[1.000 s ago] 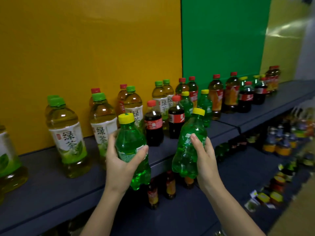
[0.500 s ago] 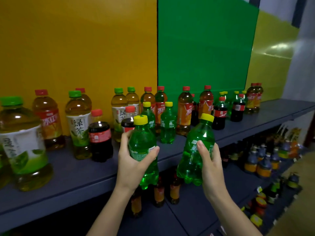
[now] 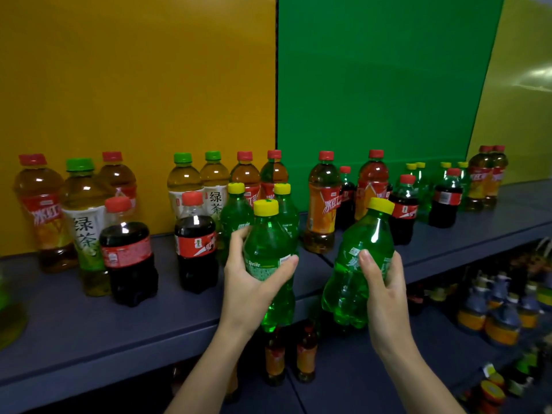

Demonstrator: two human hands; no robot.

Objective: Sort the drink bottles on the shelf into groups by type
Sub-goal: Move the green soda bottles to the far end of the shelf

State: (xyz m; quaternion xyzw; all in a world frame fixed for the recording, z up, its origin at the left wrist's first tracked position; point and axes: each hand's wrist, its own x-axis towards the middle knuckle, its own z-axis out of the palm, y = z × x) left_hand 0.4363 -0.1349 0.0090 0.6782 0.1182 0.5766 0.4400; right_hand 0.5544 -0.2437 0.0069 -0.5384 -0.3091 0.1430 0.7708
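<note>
left hand (image 3: 254,282) clamped on an upright soda bottle (image 3: 268,258); right hand (image 3: 385,294) clamped on a tilted one (image 3: 355,270); both off the shelf (image 3: 89,330), likely for grouping.

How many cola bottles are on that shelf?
5 colas: front left, left of centre, one tucked between iced teas at, two at right. Others may be hidden.

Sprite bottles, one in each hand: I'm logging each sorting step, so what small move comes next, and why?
Probably set the left hand's Sprite bottle down beside the two shelved Sprites just behind it; same green bottles, yellow caps, and the shelf in front is bare.
</note>
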